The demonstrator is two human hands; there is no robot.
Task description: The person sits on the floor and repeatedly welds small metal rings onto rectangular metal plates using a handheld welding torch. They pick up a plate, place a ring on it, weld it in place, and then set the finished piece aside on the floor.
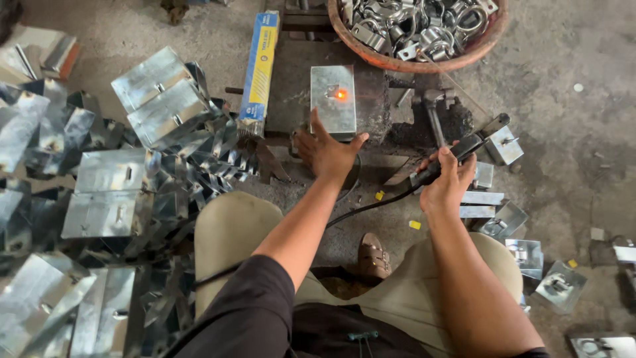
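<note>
Knees in khaki frame my view. Straight ahead lies a small galvanized plate (332,99), long axis pointing away, a weld spot glowing. My left hand (326,154), fingers spread, is nearest, at its near edge; my right hand (445,187) grips a welding electrode holder (457,154).

1. Two hands: the left hand (326,151) and the right hand (445,185).
2. One welding tool (457,154).
3. One flat metal box (333,99) with one glowing spot (340,95).
4. One round basket (424,64) full of metal rings, too many to count.
5. One long blue and yellow box (260,66).
6. One sandal (374,255).
</note>
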